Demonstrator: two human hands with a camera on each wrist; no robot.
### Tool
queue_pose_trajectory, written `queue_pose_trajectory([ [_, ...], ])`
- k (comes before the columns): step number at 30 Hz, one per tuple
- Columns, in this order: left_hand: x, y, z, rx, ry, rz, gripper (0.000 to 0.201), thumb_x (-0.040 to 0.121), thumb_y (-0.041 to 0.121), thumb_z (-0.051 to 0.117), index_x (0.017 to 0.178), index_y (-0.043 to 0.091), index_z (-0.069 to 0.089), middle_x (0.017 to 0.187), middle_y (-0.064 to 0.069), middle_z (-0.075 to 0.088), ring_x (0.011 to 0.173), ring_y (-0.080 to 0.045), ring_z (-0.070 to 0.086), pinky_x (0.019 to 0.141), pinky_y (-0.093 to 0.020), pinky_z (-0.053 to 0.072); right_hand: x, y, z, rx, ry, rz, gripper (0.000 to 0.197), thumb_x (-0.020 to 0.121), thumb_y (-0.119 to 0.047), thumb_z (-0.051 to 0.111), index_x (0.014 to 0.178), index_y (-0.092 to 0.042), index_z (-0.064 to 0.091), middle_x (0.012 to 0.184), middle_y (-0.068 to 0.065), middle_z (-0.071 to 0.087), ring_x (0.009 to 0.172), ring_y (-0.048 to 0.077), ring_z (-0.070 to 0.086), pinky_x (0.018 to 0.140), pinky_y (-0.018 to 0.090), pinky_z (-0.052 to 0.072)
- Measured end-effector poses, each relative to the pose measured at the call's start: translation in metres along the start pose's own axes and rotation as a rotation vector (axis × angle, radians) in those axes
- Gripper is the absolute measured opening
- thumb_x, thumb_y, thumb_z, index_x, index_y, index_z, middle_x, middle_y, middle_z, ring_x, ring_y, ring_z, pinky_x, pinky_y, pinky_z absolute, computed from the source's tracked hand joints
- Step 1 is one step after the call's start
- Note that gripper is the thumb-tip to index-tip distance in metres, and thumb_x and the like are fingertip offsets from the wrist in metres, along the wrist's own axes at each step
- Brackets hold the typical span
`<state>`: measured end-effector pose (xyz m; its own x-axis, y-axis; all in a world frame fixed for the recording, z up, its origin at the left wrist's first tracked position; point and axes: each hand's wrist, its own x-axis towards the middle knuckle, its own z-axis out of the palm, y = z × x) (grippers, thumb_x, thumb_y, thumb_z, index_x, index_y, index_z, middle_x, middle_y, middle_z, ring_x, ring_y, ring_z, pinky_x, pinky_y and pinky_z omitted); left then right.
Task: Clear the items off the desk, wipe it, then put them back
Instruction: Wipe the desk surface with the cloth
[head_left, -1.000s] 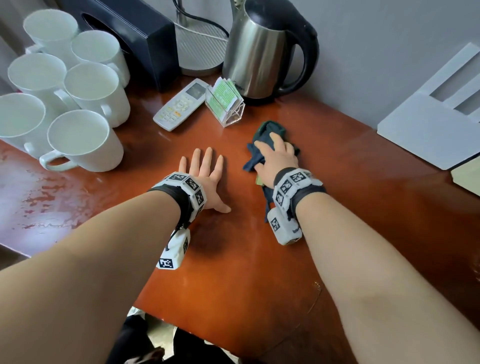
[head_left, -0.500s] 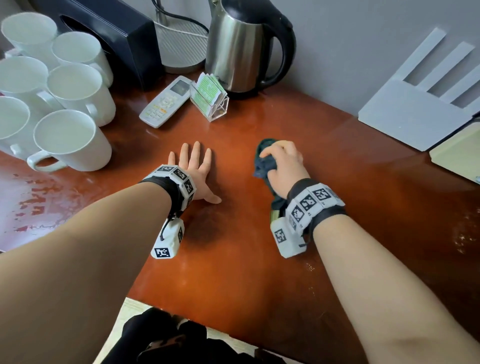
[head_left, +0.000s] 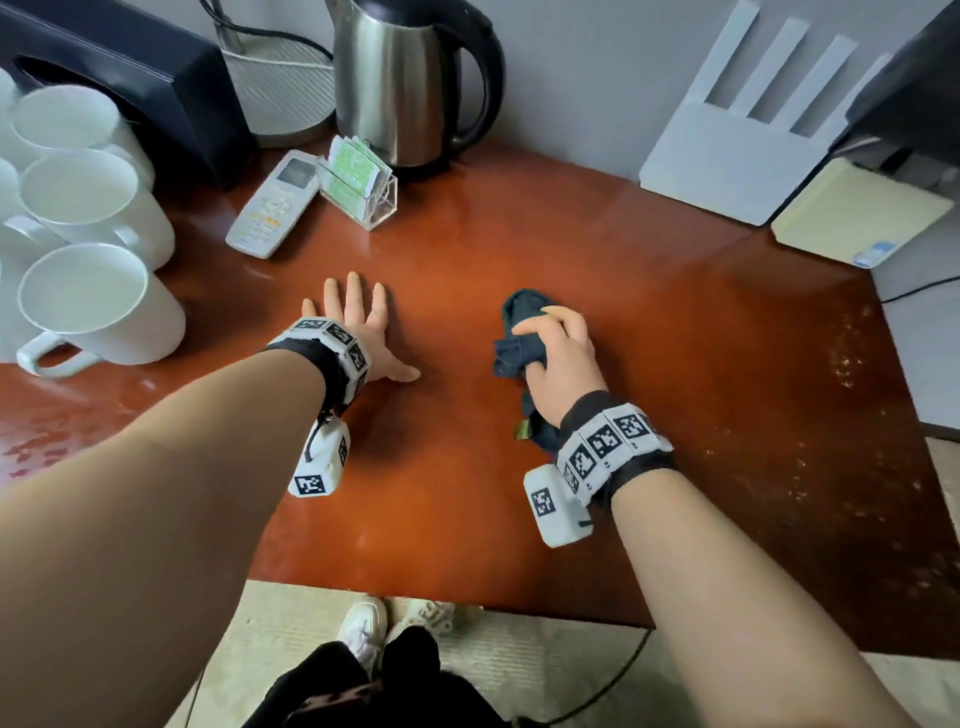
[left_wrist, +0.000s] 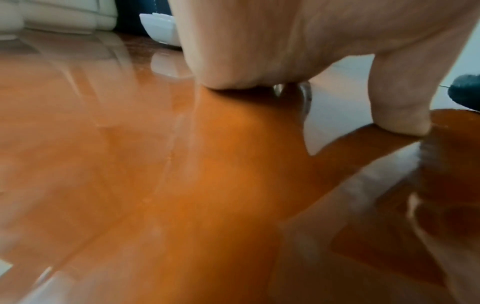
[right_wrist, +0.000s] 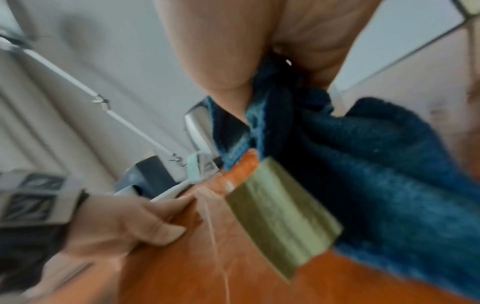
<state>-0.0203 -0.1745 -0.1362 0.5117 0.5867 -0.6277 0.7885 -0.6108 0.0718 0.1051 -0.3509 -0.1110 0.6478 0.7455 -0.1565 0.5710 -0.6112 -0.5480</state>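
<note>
My right hand (head_left: 558, 345) grips a bunched dark blue cloth (head_left: 519, 340) on the glossy reddish-brown desk (head_left: 649, 364). In the right wrist view the cloth (right_wrist: 376, 174) hangs from my palm with an olive tag (right_wrist: 280, 209) on its edge. My left hand (head_left: 358, 332) lies flat on the desk, fingers straight and spread, left of the cloth. In the left wrist view the palm (left_wrist: 246, 61) presses on the wood. A white remote (head_left: 272, 205), a clear holder of green packets (head_left: 358, 182), a steel kettle (head_left: 400, 78) and white mugs (head_left: 88, 306) stand at the back and left.
A black tissue box (head_left: 130, 88) sits behind the mugs. A white router (head_left: 737, 145) leans at the back right beside a pale yellow notepad (head_left: 857, 213). Wet streaks mark the desk's right part (head_left: 852, 415). My shoes (head_left: 363, 629) show below the front edge.
My right hand went from lying flat on the cloth to gripping it bunched, and drew it back and to the right. The left hand stayed flat in place.
</note>
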Motion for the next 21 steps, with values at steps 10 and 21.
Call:
queue_pose_trajectory([
  [10,-0.053,0.042,0.031,0.172,0.041,0.260,0.103,0.085,0.060,0.051,0.149,0.020,-0.018,0.153,-0.009,-0.030,0.142,-0.030,-0.026,0.118,-0.049,-0.008,-0.085,0.050,-0.003,-0.326,-0.035,0.258,0.060,0.081,0.013,0.038,0.124,-0.028,0.045,0.148,-0.003,0.024,0.126,0.026,0.030,0.092,0.037,0.045],
  [21,-0.072,0.069,0.067,0.285,-0.012,0.359,0.112,0.077,0.065,0.058,0.150,0.020,-0.013,0.156,-0.008,-0.023,0.144,-0.030,-0.020,0.117,-0.049,-0.005,-0.104,0.034,-0.041,0.229,0.210,0.200,0.035,0.088,0.007,0.039,0.111,-0.011,0.059,0.124,0.011,0.051,0.108,0.021,0.051,0.084,0.017,0.033],
])
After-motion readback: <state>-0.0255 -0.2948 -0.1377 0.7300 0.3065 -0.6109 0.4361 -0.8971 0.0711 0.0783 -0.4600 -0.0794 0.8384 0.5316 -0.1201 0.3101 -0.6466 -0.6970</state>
